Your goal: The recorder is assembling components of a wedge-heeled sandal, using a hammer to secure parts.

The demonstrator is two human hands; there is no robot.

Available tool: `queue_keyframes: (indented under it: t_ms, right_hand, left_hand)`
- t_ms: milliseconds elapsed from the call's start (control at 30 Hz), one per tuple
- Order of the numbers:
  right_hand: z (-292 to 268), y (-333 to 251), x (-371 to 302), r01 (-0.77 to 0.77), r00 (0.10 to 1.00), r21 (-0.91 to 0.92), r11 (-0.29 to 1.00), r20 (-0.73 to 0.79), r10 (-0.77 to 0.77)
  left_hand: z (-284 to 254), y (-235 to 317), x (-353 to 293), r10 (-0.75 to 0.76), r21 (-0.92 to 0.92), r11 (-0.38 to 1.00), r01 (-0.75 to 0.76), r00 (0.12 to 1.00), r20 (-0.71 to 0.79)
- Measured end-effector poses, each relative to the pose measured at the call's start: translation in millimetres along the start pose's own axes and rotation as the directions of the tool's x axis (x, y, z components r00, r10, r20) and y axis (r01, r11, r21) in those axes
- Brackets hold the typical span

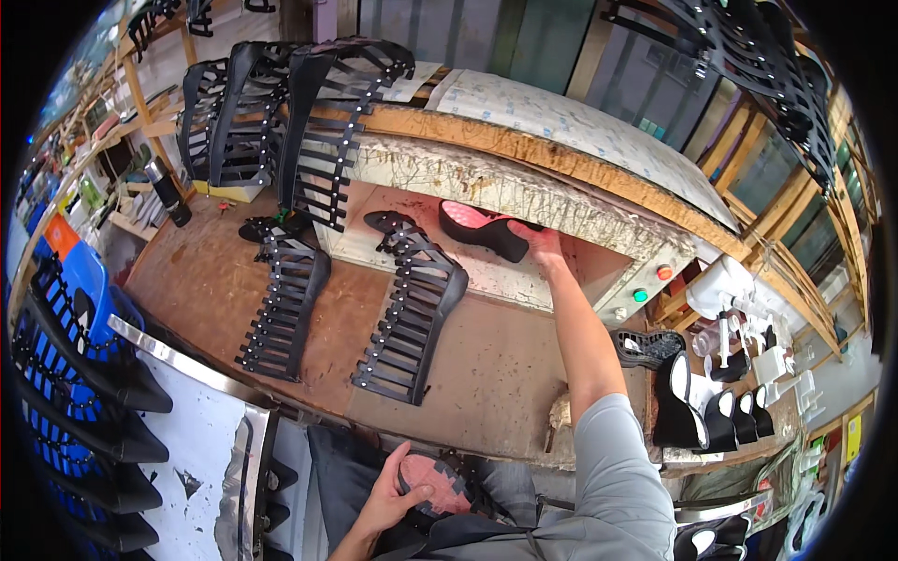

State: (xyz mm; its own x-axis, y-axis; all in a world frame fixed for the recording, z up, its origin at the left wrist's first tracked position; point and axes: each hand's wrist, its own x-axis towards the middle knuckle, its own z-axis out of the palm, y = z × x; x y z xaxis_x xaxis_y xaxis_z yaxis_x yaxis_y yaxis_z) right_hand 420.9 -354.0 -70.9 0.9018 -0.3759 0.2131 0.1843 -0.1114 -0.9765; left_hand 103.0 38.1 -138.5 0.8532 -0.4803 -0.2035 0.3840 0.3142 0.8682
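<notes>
My right hand (541, 245) reaches into a low opening under a cream-coloured box (486, 187). Its fingers are closed around the heel end of a black wedge sole (485, 235), whose upper face looks pink in the reddish light inside. Down at my lap, my left hand (393, 494) grips a shoe piece with a pinkish underside (438, 484) and dark strap ends around its rim. Two tall black strappy sandal uppers lie on the bench: one sandal upper (292, 304) at the left, another sandal upper (412, 309) just before the opening.
More strappy uppers (248, 117) hang over a wooden rail (524, 140). Black wedge soles (681, 404) stand on the right, near a brush (558, 421). A red button (664, 272) and a green button (641, 294) sit on the box. Black shoes (89, 402) fill the left rack.
</notes>
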Motion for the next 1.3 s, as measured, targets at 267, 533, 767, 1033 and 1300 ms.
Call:
queue_keyframes:
  t_ms: [267, 533, 767, 1033, 1300]
  right_hand:
    - [-34.0, -54.1, -139.5, 0.033, 0.994, 0.22, 0.975, -0.111, -0.009]
    - [-32.3, -32.5, -339.5, -0.04, 0.99, -0.442, 0.896, -0.137, -0.023]
    - [-6.2, -143.5, -461.5, 0.476, 0.832, -0.464, 0.747, 0.512, -0.213]
    - [-54.6, -129.0, -389.0, 0.09, 0.931, -0.579, 0.81, -0.24, -0.275]
    - [-151.5, -20.9, -352.8, -0.828, 0.451, 0.171, -0.535, 0.77, -0.452]
  left_hand:
    - [15.1, 1.5, -0.3, 0.089, -0.01, 0.996, -0.088, 0.995, 0.045]
    - [69.5, 46.9, -34.2, 0.271, 0.179, 0.945, -0.275, 0.961, 0.048]
    - [111.1, 79.7, -43.2, 0.582, 0.239, 0.798, -0.553, 0.81, -0.074]
    - [105.7, 112.7, 4.4, 0.558, 0.388, 0.731, -0.56, 0.819, 0.131]
    - [28.3, 40.7, 110.5, 0.355, 0.921, 0.361, 0.145, 0.892, -0.28]
